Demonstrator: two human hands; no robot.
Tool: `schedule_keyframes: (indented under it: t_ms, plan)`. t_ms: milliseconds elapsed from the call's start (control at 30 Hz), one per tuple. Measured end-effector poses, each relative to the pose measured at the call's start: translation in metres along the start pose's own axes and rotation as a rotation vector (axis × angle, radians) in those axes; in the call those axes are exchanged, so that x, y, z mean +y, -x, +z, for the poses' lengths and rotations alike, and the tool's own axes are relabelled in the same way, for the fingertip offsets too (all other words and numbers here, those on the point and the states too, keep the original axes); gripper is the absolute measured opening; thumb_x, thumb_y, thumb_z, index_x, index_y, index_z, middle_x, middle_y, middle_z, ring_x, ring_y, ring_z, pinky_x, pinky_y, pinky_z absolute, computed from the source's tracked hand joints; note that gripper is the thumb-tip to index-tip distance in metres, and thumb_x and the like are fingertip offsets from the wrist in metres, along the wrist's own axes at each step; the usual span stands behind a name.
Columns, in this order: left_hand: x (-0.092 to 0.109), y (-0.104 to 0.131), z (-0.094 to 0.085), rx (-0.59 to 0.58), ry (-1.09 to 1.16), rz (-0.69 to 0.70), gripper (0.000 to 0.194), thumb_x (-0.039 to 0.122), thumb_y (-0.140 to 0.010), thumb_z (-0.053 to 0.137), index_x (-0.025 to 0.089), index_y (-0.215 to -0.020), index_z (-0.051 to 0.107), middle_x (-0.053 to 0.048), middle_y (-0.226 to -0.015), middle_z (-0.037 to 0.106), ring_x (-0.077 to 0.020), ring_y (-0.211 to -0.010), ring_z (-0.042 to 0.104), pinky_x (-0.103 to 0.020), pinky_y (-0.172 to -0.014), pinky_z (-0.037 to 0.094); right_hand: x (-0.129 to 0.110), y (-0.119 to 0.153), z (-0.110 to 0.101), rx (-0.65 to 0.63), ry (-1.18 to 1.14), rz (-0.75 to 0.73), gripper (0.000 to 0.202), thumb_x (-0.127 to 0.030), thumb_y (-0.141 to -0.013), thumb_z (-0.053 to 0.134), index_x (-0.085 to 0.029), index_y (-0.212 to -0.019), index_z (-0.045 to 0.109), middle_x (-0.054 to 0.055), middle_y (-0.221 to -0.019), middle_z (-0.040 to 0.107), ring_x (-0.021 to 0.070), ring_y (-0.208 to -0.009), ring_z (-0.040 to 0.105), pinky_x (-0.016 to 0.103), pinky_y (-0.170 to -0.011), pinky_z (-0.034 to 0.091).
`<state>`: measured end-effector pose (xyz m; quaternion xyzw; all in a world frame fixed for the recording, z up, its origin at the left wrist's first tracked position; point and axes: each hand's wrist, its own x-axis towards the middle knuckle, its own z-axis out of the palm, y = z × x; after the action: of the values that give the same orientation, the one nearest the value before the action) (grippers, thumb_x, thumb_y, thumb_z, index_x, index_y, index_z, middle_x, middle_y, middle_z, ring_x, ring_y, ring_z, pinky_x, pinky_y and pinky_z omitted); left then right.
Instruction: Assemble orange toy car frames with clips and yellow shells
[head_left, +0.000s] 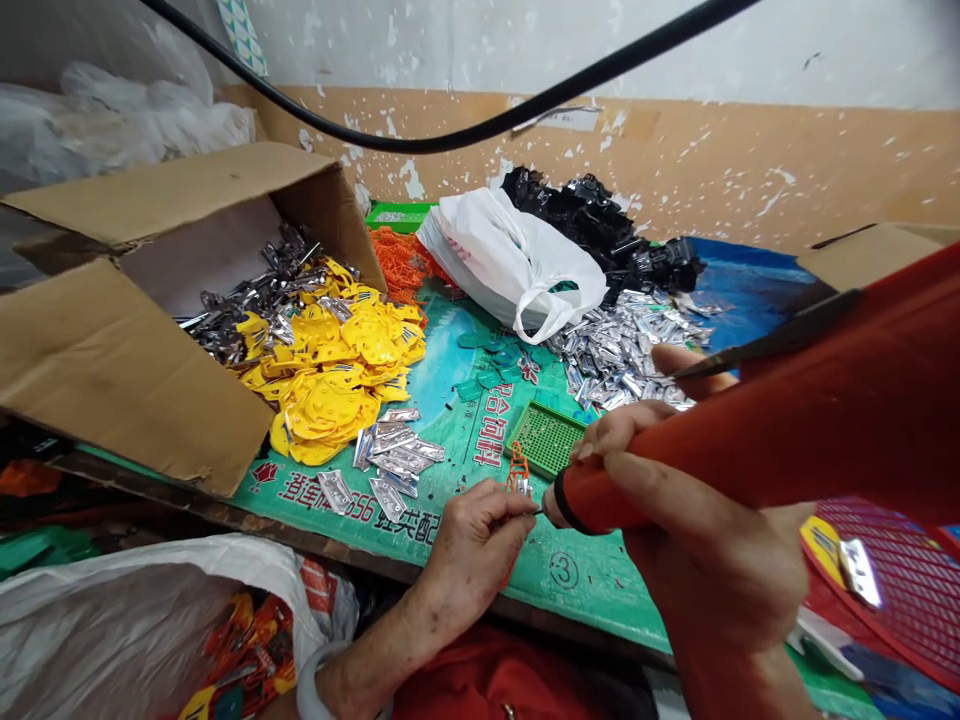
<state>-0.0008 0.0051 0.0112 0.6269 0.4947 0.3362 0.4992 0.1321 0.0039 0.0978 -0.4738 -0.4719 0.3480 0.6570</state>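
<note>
My right hand [712,540] is wrapped around a red electric screwdriver [705,450], whose nose has a black ring and points left. A dark lever-like strip [772,335] lies along the tool's upper side. My left hand [480,540] is pinched closed right at the screwdriver's tip, around a small dark thing that may be the bit or a screw. Just behind those fingertips is an orange plastic part [519,460] with a silver piece on it; my fingers hide its lower portion. A green mesh tray [544,437] lies behind the tip.
Yellow plastic parts [330,400] and dark metallic pieces spill from a cardboard box [135,370]. Silver plates [401,450] lie nearby. Behind are a white bag [502,250], black parts [592,230] and more silver pieces [630,345]. A red basket [892,590] stands right. A cable [420,143] hangs across the top.
</note>
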Motion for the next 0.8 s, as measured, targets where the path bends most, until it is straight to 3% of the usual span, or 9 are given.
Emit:
schedule_keyframes:
  t_ms: [233,433,567,800]
  plan:
    - [0.001,0.000,0.000,-0.005,0.078,-0.085,0.019,0.017,-0.078,0.058,0.019,-0.080,0.077,-0.002,-0.070,0.057,-0.0158,-0.073,0.053,-0.028,-0.071,0.039,-0.003,-0.001,0.002,0.027,-0.138,0.059,0.051,-0.014,-0.063,0.068,-0.033,-0.108,0.057,-0.005,-0.060,0.062,0.0189,-0.059,0.061,0.029,-0.046,0.045]
    - [0.001,0.000,0.000,-0.036,0.165,-0.142,0.015,0.022,-0.075,0.060,0.018,-0.074,0.075,-0.001,-0.069,0.058,-0.0152,-0.073,0.052,-0.028,-0.073,0.038,-0.005,-0.001,0.006,0.076,-0.157,0.086,0.054,-0.012,-0.059,0.067,-0.027,-0.109,0.056,-0.005,-0.058,0.061,0.0190,-0.056,0.061,0.027,-0.043,0.043]
    - [0.004,0.000,0.001,-0.030,0.271,-0.225,0.015,0.029,-0.073,0.063,0.019,-0.072,0.073,0.002,-0.061,0.052,-0.0146,-0.067,0.050,-0.026,-0.064,0.038,-0.004,0.000,0.005,0.066,-0.163,0.090,0.047,-0.013,-0.060,0.068,-0.023,-0.104,0.058,-0.004,-0.061,0.062,0.0171,-0.056,0.060,0.030,-0.050,0.048]
    - [0.004,0.000,0.003,-0.060,0.396,-0.353,0.018,0.033,-0.071,0.066,0.017,-0.076,0.072,0.006,-0.047,0.042,-0.0092,-0.049,0.040,-0.023,-0.050,0.030,0.004,0.002,-0.002,0.006,-0.162,0.054,0.041,-0.016,-0.066,0.071,-0.026,-0.104,0.057,-0.003,-0.067,0.062,0.0177,-0.061,0.060,0.032,-0.056,0.049]
